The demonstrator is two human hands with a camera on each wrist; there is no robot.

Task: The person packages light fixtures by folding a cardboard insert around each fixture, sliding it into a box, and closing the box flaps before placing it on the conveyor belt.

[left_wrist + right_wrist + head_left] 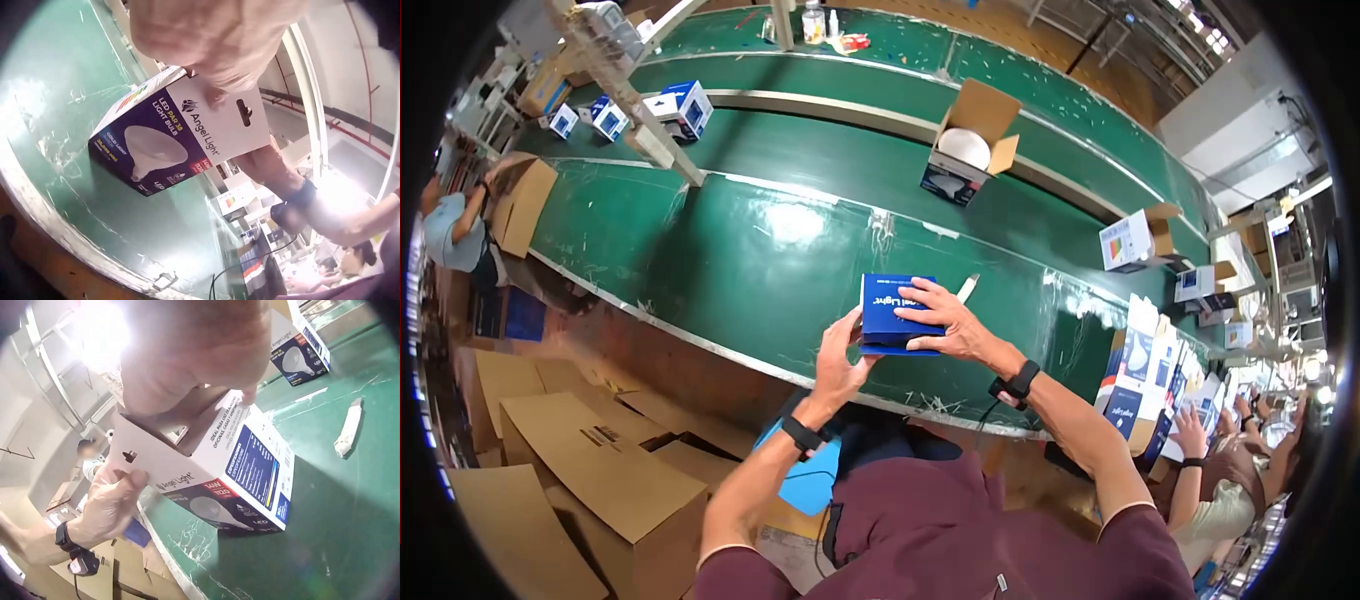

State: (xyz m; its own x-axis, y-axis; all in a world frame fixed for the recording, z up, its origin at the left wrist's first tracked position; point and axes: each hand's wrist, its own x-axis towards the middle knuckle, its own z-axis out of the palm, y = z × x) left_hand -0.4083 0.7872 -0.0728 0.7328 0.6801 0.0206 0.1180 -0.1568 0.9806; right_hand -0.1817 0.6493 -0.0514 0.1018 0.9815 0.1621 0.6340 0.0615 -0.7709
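Observation:
On the green belt (730,260) in front of me stands a blue and white LED bulb box (887,305), held by both hands. My left hand (840,345) grips its left side, and the thumb lies on the white hang-tab flap. From above, my right hand (945,320) covers the box with fingers bent over its far edge. The left wrist view shows the box (169,140) tilted on the belt under the left hand (212,37). In the right wrist view the box (231,469) has its top open under the right hand (194,356), with the left hand (112,503) on the flap.
A small white stick-like object (967,288) lies on the belt just right of the box. An open box with a white bulb (965,150) stands farther back, with more bulb boxes (680,108) at the far left. Cardboard cartons (590,470) sit below left. Another person (1230,480) works at right.

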